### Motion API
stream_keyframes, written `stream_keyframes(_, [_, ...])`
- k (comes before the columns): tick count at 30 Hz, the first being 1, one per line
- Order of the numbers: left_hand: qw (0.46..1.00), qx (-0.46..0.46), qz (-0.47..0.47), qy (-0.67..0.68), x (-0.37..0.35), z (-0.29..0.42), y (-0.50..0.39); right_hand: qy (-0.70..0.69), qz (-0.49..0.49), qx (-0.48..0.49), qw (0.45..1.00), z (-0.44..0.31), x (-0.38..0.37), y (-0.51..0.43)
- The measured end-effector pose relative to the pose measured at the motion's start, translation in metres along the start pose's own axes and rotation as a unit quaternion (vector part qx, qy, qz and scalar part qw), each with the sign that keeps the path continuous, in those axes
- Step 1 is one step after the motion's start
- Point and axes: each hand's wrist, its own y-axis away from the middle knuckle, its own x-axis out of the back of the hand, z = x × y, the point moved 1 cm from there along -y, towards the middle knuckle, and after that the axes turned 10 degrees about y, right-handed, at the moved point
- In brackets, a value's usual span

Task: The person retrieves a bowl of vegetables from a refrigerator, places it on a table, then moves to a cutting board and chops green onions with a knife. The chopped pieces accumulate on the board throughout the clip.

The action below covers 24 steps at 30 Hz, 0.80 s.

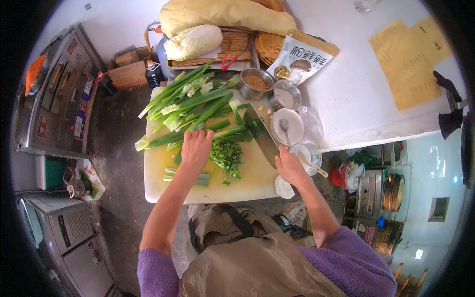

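My left hand (197, 146) rests with bent fingers on long green onion stalks (163, 140), gripping them against a yellowed white cutting board (159, 187). My right hand (290, 165) is shut around the handle of a wide cleaver (261, 135). Its blade lies slanted at the right of the board, and bits of green cling to it. Between the hands sits a heap of chopped green onion (227, 157). A short bundle of cut stalks (186, 176) lies near the front edge. More whole green onions (193, 102) are piled across the back of the board.
Right of the board stand a metal bowl of brown powder (256, 82), another with white contents (285, 95) and a white bowl (287, 126) with a spoon. Behind are a napa cabbage (193, 42), red-handled tongs (232, 61) and a printed pouch (302, 57). A white wall (356, 89) borders the right.
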Motion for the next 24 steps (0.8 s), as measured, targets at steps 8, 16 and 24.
stream_keyframes(8, [0.991,0.027,-0.128,0.008,-0.007,0.014,-0.024,-0.064,-0.012,-0.052,0.996,0.022,-0.058,-0.029])
stream_keyframes(16, [0.992,0.055,-0.106,0.048,0.000,0.063,-0.038,-0.095,-0.041,-0.064,0.993,0.018,-0.047,-0.039])
stream_keyframes(24, [0.964,0.160,0.054,0.205,-0.008,0.036,-0.020,-0.137,0.039,0.102,0.985,0.062,-0.062,-0.080])
